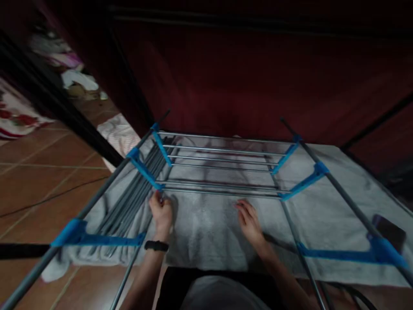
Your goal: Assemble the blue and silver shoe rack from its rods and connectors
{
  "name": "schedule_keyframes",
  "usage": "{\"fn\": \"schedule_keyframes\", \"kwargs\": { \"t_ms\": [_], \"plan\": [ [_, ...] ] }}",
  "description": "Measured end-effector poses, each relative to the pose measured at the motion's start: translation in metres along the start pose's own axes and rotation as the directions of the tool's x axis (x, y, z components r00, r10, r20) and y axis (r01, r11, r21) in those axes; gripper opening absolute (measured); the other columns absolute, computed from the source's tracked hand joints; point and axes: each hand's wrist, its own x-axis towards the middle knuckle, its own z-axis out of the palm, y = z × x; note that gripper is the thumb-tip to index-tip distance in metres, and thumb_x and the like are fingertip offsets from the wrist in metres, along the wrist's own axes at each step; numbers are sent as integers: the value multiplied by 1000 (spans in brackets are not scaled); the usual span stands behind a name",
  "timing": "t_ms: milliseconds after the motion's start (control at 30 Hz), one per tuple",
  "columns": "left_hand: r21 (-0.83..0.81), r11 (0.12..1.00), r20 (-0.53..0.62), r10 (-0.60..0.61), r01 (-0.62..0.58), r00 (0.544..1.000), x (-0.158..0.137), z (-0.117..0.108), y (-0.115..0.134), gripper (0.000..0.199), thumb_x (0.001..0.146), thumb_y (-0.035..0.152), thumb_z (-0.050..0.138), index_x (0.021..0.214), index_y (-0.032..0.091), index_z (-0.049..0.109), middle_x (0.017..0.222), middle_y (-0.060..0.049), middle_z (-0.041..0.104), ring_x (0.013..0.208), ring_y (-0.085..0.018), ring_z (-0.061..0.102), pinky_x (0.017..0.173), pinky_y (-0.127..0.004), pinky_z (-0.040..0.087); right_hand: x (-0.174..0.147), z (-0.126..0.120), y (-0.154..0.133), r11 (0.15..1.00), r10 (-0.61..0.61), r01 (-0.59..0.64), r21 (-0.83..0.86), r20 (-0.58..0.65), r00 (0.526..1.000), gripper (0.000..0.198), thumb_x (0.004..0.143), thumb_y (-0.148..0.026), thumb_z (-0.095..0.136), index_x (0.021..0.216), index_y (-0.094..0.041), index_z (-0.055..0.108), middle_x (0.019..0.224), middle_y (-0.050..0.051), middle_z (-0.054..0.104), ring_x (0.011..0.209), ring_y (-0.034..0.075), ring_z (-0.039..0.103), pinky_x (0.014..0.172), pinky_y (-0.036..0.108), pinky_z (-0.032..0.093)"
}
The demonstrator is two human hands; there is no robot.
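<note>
A partly assembled drying rack of grey metal tubes and blue plastic brackets stands in front of me. My left hand, with a dark wristband, is curled closed at the lower end of a blue bracket on the left side. Whatever its fingers pinch there is hidden. Below the thin crossbars, my right hand hovers with loosely bent, slightly parted fingers and nothing clear in them. Its nearest bracket is the blue one on the right side.
Several loose grey tubes lie left of the rack on a pale cloth. A dark phone-like object rests at the right. Dark red panels rise behind. A thin cable crosses the tiled floor.
</note>
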Motion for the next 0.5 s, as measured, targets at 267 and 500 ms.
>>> {"fn": "schedule_keyframes", "kwargs": {
  "t_ms": [267,500],
  "plan": [
    [-160,907,58,402,-389,914,-61,-19,98,35,91,18,52,123,25,63,130,-10,58,127,-23,55,106,-41,50,-11,16,17,997,-1,5,-83,58,998,29,97,-21,40,112,-23,64,117,9,67,113,24,60,98,45,48],
    [-33,748,-184,648,-663,739,35,-27,272,44,97,35,31,94,6,65,136,-9,57,129,-28,56,85,-36,51,-10,13,13,994,-4,12,-109,69,998,32,95,-18,40,115,-22,64,119,10,66,111,25,60,97,43,46]
  ]
}}
